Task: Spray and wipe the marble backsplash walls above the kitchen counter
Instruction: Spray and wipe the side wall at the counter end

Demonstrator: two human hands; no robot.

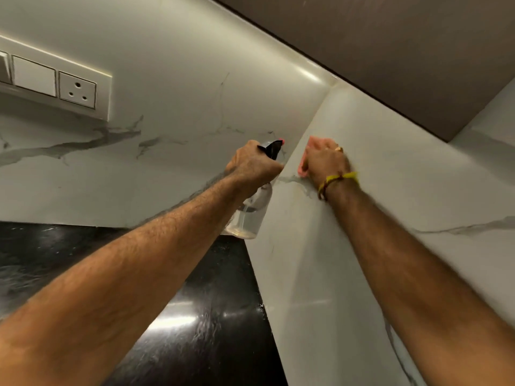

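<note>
My left hand (252,164) grips a clear spray bottle (252,215) by its black trigger head, nozzle pointing into the corner where the two walls meet. A little liquid sits in the bottle's base. My right hand (324,161) presses a pink cloth (302,169) flat against the right marble backsplash wall (390,196), close to the corner. Most of the cloth is hidden under the hand. The left marble wall (167,151) is white with grey veins.
A switch and socket panel (55,84) is set in the left wall. The glossy black counter (181,316) lies below. A dark cabinet underside (390,51) overhangs the walls above.
</note>
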